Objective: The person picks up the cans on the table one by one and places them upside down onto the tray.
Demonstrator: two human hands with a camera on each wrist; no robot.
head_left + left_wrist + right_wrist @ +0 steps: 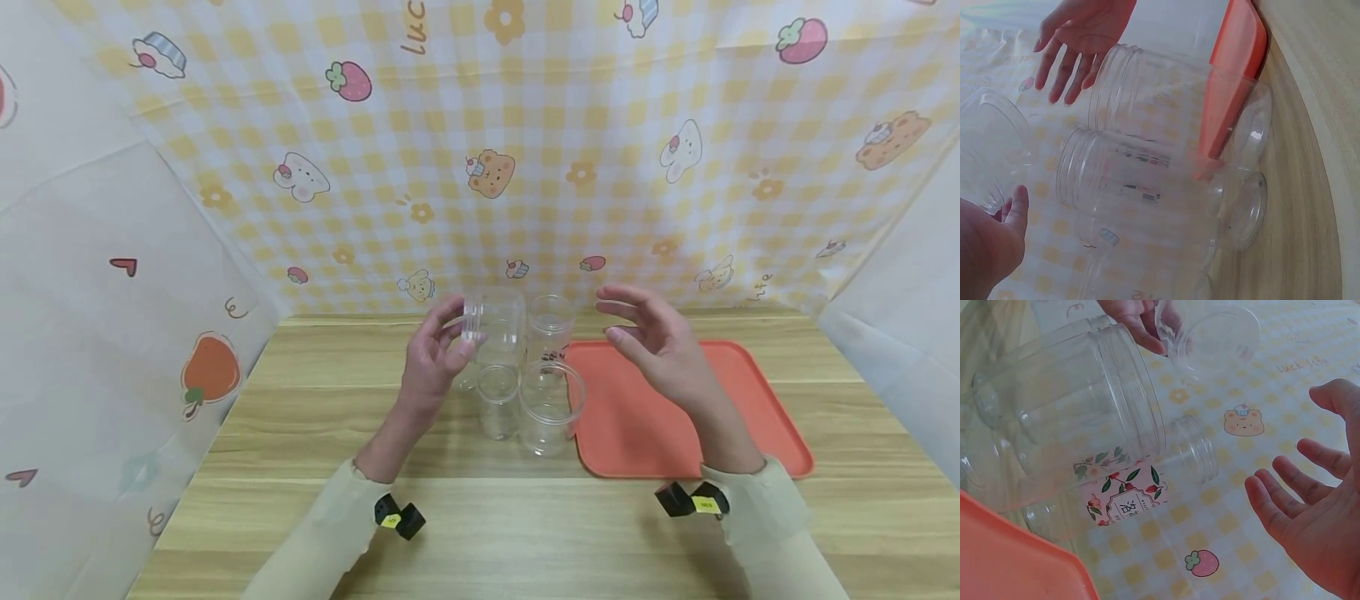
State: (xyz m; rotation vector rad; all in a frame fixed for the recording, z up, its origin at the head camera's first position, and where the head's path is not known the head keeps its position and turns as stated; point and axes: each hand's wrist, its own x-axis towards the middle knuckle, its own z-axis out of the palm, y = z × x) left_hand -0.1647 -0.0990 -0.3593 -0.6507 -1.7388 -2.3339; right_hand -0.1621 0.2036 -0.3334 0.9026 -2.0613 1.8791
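Observation:
My left hand [427, 371] grips a clear plastic jar [497, 321] by its rim, tipped on its side above the other jars. In the left wrist view, thumb and fingers pinch the edge of this jar [988, 147]. Below it stand a narrow clear jar [497, 410] and a wider one [549, 417], upright with open tops. Behind them is a jar [551, 321] with a pink floral label [1129, 494]. My right hand [663, 350] hovers above the tray, fingers spread and touching nothing.
An orange-red tray [750, 408] lies on the wooden table [322, 442], just right of the jars. A yellow checked cloth [420, 150] with cartoon prints hangs behind the table. White sheets [90, 333] flank both sides.

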